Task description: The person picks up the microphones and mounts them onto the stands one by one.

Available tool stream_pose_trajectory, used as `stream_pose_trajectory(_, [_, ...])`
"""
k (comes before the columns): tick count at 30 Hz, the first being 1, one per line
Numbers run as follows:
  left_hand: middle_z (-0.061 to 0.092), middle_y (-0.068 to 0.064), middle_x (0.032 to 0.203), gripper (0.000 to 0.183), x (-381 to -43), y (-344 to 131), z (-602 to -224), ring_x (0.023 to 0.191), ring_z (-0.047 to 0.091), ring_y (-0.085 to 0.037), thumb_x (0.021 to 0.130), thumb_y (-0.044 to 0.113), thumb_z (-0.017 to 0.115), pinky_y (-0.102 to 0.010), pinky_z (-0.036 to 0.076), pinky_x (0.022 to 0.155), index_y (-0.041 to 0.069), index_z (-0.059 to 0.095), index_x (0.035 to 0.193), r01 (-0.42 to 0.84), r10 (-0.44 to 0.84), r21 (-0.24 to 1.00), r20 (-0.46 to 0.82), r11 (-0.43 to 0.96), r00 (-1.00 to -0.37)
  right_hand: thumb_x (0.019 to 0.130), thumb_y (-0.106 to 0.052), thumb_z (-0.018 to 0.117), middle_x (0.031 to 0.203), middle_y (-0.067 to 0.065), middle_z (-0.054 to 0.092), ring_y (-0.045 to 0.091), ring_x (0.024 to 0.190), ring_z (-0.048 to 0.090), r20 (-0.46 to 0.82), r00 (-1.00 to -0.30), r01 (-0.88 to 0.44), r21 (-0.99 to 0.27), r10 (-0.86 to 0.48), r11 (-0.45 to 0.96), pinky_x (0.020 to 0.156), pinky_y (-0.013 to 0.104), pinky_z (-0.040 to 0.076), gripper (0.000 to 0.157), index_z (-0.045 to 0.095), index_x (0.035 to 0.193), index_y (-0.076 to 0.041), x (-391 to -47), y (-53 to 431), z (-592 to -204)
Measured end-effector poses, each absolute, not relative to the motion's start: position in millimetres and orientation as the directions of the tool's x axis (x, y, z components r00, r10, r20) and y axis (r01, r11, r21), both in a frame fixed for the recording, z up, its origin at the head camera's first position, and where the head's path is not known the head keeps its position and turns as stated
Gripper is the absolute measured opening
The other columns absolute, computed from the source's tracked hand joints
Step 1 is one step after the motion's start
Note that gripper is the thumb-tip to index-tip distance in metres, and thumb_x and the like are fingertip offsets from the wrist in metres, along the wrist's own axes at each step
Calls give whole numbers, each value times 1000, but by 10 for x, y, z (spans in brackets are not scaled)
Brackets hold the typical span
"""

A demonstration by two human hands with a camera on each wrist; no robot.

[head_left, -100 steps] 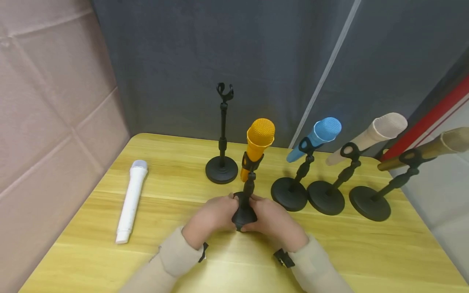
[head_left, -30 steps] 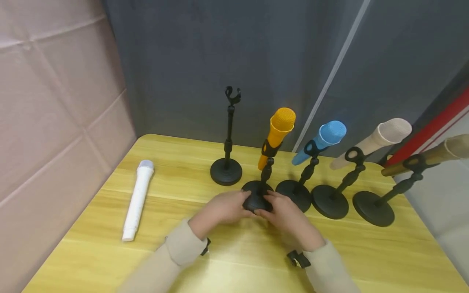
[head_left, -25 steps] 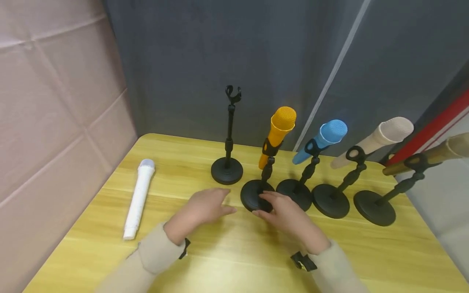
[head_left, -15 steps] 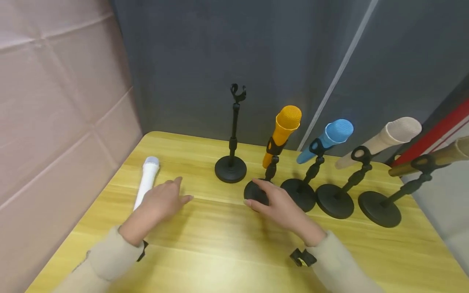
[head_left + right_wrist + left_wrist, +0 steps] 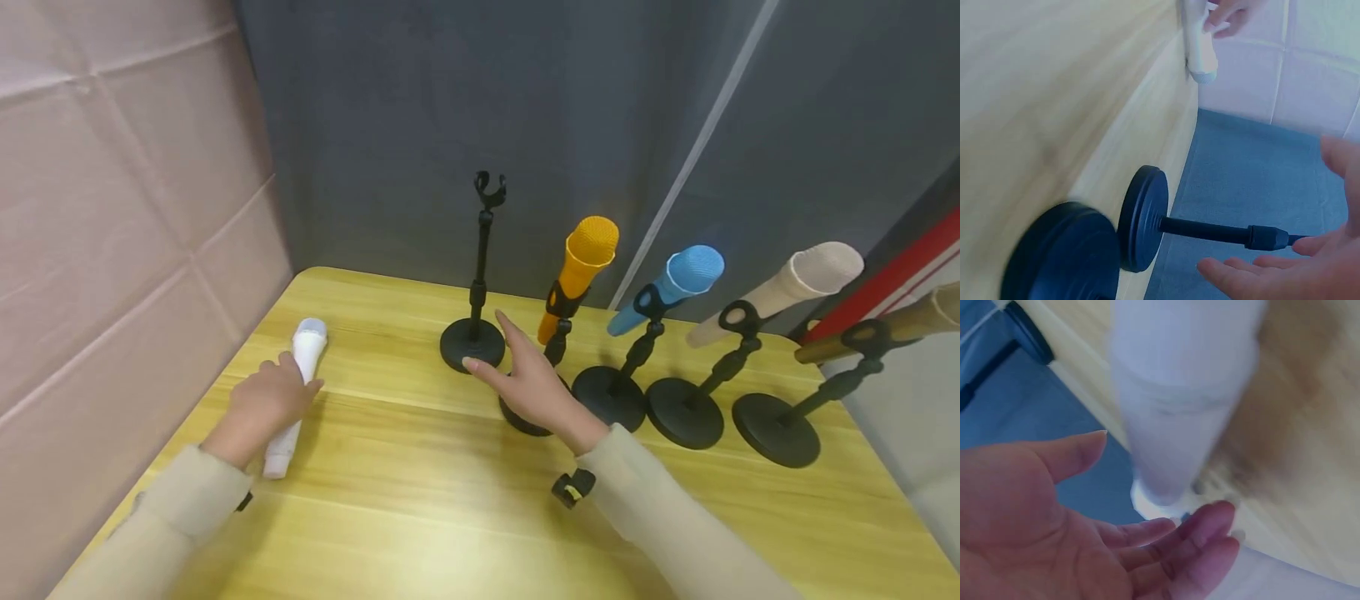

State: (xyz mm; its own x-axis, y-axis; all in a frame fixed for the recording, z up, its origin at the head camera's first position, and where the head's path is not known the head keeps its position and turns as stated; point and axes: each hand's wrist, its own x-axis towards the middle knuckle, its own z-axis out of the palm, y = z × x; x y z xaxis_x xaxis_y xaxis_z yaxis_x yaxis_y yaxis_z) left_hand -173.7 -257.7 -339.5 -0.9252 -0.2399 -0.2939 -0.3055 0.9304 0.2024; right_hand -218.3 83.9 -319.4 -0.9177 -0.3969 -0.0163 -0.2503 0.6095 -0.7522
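A white microphone [image 5: 307, 350] lies on the table at the left. My left hand [image 5: 267, 402] is over its middle, and in the left wrist view the thumb and fingers [image 5: 1210, 550] are spread apart beside the microphone's body without closing on it. My right hand [image 5: 528, 381] reaches with thumb and forefinger apart toward a black desktop stand [image 5: 478, 304] whose clip at the top holds nothing. Behind the right hand stands another black stand, its base partly hidden, with an orange microphone [image 5: 579, 267] in its clip.
Further right stand three more black stands holding a blue microphone [image 5: 686, 275], a pale beige microphone [image 5: 806, 275] and a brownish-gold microphone [image 5: 907, 321]. A grey curtain [image 5: 450, 100] backs the wooden table [image 5: 420, 492]; a pinkish padded wall [image 5: 127, 233] borders its left.
The orange microphone's stand was moved back and right beside the blue one's, then both hands let go. My left hand went left to the white microphone; my right went toward the unfilled stand.
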Motion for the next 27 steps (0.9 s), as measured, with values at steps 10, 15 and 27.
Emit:
stream_pose_trajectory(10, [56,-26,89,63,-1838,-2727,-3476,79,61,-35,104,40,45,-44,50,64,-21,36,120,-346,-254,222,-357,912,-899,102,-54,52,170,9,18,33,152,33,-4,-955,-166,-822,-297,545,120,52,36,84,6,164,-21,-2604,561,-3163])
stream_pose_trajectory(15, [60,-21,86,60,-1864,-2752,-3492,78,62,-32,105,41,42,-43,49,65,-17,44,117,-350,-246,219,-393,911,-886,105,-48,50,166,8,29,29,149,39,47,-973,-161,-842,-228,515,120,48,38,74,15,163,-18,-2784,411,-3141])
stream_pose_trajectory(27, [63,-19,85,45,-1866,-2768,-3491,76,63,-30,104,35,45,-41,51,65,-8,59,102,-342,-207,265,-429,902,-879,108,-33,47,116,14,62,29,96,60,150,-975,-210,-871,-167,445,87,40,51,42,47,144,-11,-2996,209,-3199])
